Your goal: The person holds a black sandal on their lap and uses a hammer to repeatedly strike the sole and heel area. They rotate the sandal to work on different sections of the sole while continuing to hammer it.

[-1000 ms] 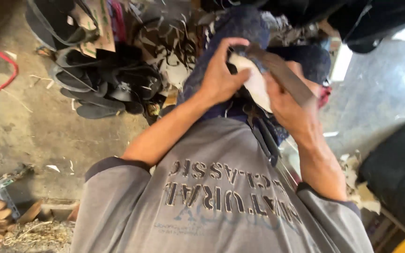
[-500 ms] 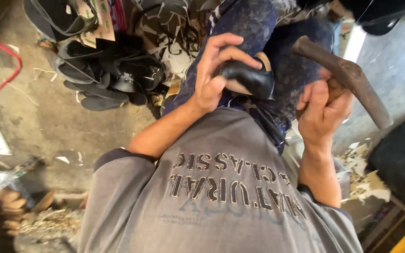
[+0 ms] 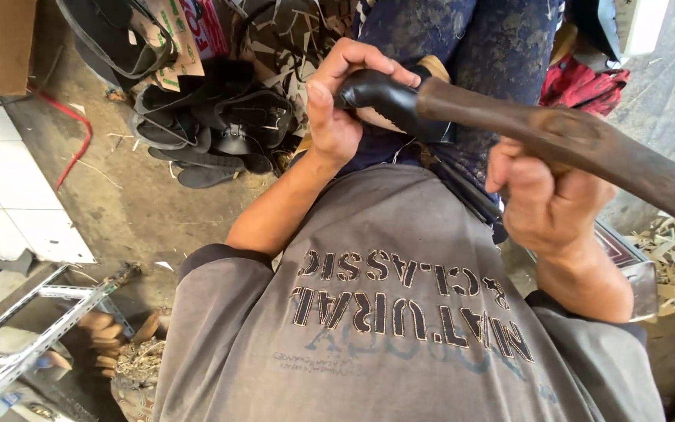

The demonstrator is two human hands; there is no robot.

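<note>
Head view, looking down the wearer's grey printed shirt point(image 3: 400, 328) to the lap. The left hand point(image 3: 337, 109) is clenched around a black shoe part point(image 3: 388, 101), apparently a heel or upper pulled over a form, pinning it against the blue-trousered knee point(image 3: 447, 39). The right hand point(image 3: 544, 195) is closed in a fist on the wooden handle of a hammer point(image 3: 572, 144); this grip sits partway along the shaft, right of the shoe part.

Progress: the hammer's head end meets the shoe part, so the work appears to be mid-way through tapping or shaping. How much of the surface is already worked cannot be told, as the left fingers point(image 3: 361, 59) cover most of it.

Orientation: the hammer's long axis runs from the shoe part outward and down toward the picture's right edge, its working end pointing at the left hand. The shoe part's long axis lies roughly in line with it, slightly tilted.

Beyond the knee, to the left of the shoe part, a pile of dark soles and straps point(image 3: 205, 125) lies on the concrete floor point(image 3: 142, 211).
</note>
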